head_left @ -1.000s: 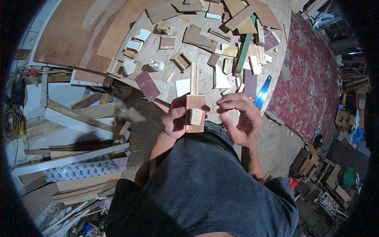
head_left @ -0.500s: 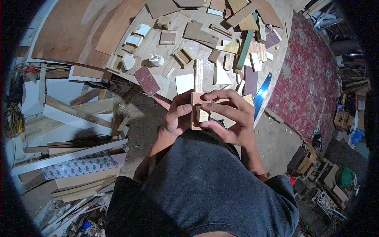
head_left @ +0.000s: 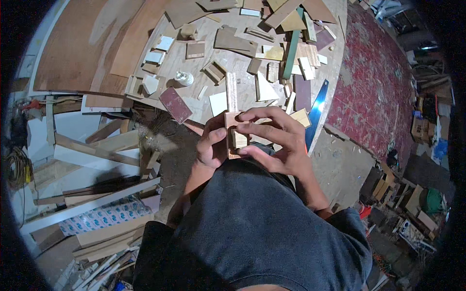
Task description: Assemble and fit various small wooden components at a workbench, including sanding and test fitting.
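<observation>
Close in front of my body I hold a narrow reddish-brown wooden board [head_left: 230,151]. My left hand [head_left: 212,141] grips its left edge, with the thumb resting against the wood. On the board's face sits a small pale wooden block [head_left: 239,139]. The fingers and thumb of my right hand [head_left: 281,140] curl around this block, pressing at its upper and lower ends. A light plywood strip [head_left: 231,92] reaches away from the board's far end over the table. How the strip joins the board is hidden by my fingers.
The wooden worktable [head_left: 196,75] carries many offcuts, a white glue bottle [head_left: 184,78], a green strip [head_left: 291,54] and a handsaw [head_left: 318,111] near its right edge. Large plywood sheets [head_left: 73,48] stand at the left. Scrap boards [head_left: 92,145] lie below them.
The whole view has shifted slightly, so the table and both hands appear further left. My grip on the board and block looks nearly the same, with a little more of the block showing.
</observation>
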`<state>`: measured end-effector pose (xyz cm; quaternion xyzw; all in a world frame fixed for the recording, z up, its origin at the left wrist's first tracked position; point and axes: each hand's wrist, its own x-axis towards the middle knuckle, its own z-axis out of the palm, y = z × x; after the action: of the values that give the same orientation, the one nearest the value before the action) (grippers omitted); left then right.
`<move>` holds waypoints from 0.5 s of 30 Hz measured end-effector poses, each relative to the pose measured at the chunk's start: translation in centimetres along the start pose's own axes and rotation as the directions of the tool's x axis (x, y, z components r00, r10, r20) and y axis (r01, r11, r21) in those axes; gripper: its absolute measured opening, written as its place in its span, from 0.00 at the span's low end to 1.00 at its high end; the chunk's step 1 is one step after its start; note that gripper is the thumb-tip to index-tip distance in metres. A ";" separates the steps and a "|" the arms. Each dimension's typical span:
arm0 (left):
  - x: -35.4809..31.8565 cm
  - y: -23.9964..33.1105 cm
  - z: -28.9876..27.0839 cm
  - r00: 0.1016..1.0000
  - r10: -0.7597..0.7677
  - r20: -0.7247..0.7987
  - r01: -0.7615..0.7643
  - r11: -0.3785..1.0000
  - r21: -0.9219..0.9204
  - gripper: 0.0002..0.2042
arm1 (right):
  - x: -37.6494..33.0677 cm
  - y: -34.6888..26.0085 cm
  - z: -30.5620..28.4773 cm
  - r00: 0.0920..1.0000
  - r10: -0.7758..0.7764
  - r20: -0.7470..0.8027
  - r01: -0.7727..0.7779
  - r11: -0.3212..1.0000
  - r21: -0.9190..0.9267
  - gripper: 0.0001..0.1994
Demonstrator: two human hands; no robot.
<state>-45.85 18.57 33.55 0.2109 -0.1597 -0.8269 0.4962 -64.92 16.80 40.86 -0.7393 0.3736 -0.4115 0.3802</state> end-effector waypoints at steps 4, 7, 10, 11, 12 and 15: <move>0.3 -0.5 -0.8 1.000 0.020 -0.007 -0.020 0.999 -0.047 0.28 | 0.0 -0.1 -0.2 1.000 -0.017 -0.012 0.017 1.000 -0.021 0.20; 0.1 -0.3 -0.8 0.999 0.031 0.015 -0.030 0.996 -0.084 0.30 | 0.0 -0.2 -0.4 0.999 -0.034 -0.020 0.034 0.999 0.000 0.22; -0.1 0.0 -1.2 0.997 0.034 0.069 -0.024 0.989 -0.143 0.32 | -0.2 0.9 -1.3 0.989 -0.069 -0.134 0.090 0.983 0.160 0.19; -0.1 0.2 -1.4 0.991 0.024 0.135 0.001 0.984 -0.178 0.33 | -0.3 1.1 -1.4 0.969 -0.054 -0.243 0.103 0.976 0.193 0.15; -0.4 0.3 -1.3 0.990 0.012 0.137 0.015 0.981 -0.195 0.33 | -0.8 1.7 -1.8 0.960 -0.039 -0.277 0.101 0.972 0.212 0.12; -0.4 0.3 -1.5 0.992 -0.015 0.126 0.044 0.973 -0.227 0.33 | -2.0 2.2 -2.5 0.951 0.045 -0.307 0.038 0.965 0.259 0.07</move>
<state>-44.67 18.75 32.48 0.1031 -0.0903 -0.8586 0.4939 -68.41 16.99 39.21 -0.6079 0.3724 -0.5677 0.4117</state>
